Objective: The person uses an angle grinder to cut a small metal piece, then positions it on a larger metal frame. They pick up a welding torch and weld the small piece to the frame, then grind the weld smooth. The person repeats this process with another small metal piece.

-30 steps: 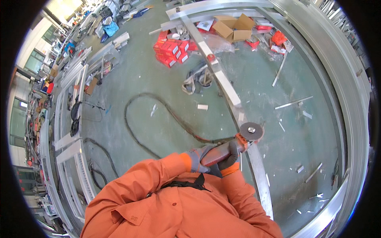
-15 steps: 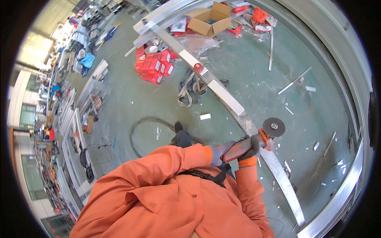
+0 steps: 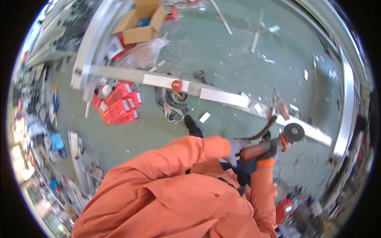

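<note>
Your left hand point(image 3: 234, 149) grips the rear of the grinder point(image 3: 254, 151); your right hand point(image 3: 273, 149) wraps its front, near the disc point(image 3: 294, 132). Beyond your grip stretches a metal bar point(image 3: 313, 132).

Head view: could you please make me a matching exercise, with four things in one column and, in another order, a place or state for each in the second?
Things:
1. angle grinder
2. cardboard box
3. red boxes
4. small round red object

Places and states:
A. on the metal beam
B. in the gloved right hand
C. piled on the green floor
D. open, with blue things inside

Right pairs: 1-B, 2-D, 3-C, 4-A
</note>
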`<state>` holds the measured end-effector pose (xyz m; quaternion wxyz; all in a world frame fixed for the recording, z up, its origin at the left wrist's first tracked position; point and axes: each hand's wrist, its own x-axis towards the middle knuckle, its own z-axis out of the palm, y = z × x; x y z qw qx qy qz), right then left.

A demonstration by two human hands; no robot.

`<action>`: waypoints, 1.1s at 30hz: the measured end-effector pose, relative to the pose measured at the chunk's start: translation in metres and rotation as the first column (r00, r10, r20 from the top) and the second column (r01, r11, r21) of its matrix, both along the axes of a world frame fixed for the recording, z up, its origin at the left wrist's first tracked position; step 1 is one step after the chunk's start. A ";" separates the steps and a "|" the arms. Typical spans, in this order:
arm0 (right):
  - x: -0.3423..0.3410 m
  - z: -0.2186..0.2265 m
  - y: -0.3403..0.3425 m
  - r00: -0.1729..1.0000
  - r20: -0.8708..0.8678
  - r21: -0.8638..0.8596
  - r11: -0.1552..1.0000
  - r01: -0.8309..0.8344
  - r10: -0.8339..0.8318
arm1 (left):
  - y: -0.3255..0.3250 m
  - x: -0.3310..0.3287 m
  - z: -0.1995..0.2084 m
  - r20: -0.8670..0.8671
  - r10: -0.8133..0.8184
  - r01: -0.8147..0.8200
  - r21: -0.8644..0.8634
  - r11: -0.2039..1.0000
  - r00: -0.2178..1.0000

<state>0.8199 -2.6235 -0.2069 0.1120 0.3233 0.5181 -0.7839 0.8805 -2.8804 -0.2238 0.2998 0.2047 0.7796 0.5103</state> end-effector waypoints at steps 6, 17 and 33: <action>0.024 -0.004 -0.011 0.970 -0.059 0.164 0.956 0.243 -0.237 | -0.158 -0.026 0.017 0.238 -0.041 0.178 -0.590 0.788 0.970; 0.050 -0.044 -0.012 0.899 0.004 0.227 0.876 0.426 -0.439 | -0.170 -0.074 -0.065 0.060 0.107 -0.006 -0.845 0.534 0.992; 0.213 -0.175 0.102 0.834 0.309 0.423 0.851 0.310 -0.457 | 0.064 -0.245 -0.262 -0.046 -0.109 -0.007 -0.943 0.334 0.993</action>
